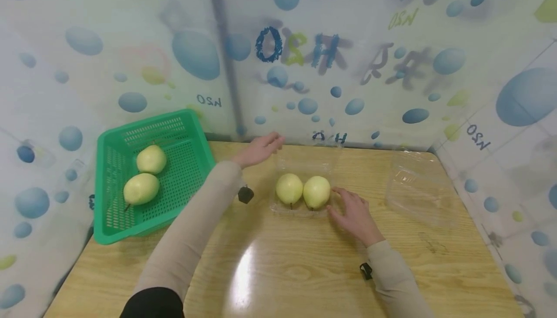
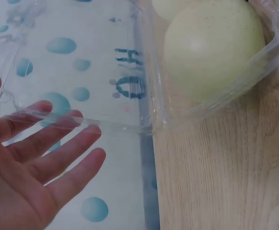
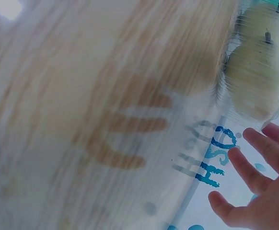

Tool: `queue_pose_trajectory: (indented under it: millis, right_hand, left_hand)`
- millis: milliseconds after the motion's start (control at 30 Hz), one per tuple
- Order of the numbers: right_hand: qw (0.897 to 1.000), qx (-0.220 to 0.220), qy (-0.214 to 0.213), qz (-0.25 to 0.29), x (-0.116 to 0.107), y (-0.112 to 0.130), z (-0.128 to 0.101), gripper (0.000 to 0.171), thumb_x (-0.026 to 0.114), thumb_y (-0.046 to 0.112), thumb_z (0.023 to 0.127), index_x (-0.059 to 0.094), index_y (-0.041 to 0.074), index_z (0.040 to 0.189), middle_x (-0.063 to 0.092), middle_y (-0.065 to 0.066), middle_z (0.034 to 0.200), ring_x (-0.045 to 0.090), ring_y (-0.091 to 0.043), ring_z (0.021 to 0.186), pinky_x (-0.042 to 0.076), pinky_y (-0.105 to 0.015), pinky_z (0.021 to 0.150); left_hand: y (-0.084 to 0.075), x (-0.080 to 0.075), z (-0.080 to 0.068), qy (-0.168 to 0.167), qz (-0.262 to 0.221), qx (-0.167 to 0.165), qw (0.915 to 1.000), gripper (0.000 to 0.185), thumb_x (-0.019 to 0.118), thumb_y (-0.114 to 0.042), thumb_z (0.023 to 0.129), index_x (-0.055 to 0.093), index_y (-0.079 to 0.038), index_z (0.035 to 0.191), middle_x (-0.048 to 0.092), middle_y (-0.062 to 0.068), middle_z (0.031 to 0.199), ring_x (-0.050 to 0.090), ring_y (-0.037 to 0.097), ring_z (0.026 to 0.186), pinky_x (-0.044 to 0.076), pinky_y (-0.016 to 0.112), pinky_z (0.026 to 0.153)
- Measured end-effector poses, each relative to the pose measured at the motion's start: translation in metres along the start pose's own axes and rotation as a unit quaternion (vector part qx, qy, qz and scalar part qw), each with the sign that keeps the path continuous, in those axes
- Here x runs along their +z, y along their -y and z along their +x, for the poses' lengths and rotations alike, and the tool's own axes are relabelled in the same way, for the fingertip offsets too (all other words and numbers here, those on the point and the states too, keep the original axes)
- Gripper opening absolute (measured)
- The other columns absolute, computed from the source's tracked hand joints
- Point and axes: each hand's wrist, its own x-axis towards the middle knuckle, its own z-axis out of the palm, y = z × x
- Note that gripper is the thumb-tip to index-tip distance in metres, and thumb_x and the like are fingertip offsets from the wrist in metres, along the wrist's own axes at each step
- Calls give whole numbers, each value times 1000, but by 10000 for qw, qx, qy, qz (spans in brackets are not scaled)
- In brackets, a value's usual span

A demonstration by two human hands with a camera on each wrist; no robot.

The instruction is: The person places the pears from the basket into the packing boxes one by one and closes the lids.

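A clear plastic clamshell box [image 1: 278, 207] sits mid-table with two pale green pears [image 1: 289, 188] [image 1: 316, 192] in it. Its open lid [image 2: 77, 62] stands behind the tray. My left hand [image 1: 271, 142] reaches to the lid's back left corner, and its straight fingers [image 2: 67, 143] lie against the lid's edge. My right hand [image 1: 344, 201] lies flat on the table at the box's right side, fingertips by the right pear. The right wrist view is blurred; it shows the pears [image 3: 254, 81] through plastic and my straight fingers [image 3: 247, 167].
At the left, a green mesh basket [image 1: 183, 182] holds two more pears [image 1: 151, 159] [image 1: 140, 188]. A second clear box [image 1: 413, 187] lies at the right. Patterned walls close in the wooden table [image 1: 283, 265] on three sides.
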Motion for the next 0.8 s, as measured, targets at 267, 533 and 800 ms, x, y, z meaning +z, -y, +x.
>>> queue_pose_trajectory:
  millis: [267,533,800]
  right_hand:
    - [10000,-1,45,-8,1,1,0,54,65,28,91,50,1,135,55,-22,131,47,-46,120,28,-67,98]
    - [10000,-25,62,13,1,1,0,53,65,27,91,50,1,135,55,-22,131,48,-45,120,29,-67,97]
    - [9999,-17,76,78,0,0,0,53,63,28,91,49,1,135,55,-23,131,48,-44,120,29,-66,97]
  left_hand:
    - [1,-3,-3,189,61,49,9998,37,38,-31,105,52,-1,122,58,19,118,59,35,103,51,40,85]
    - [2,0,-18,560,563,104,9968,37,45,-38,102,52,-9,124,56,9,122,56,25,109,48,40,89]
    - [11,10,-31,962,483,730,9915,40,64,-29,94,56,-3,123,57,12,124,57,27,113,49,36,94]
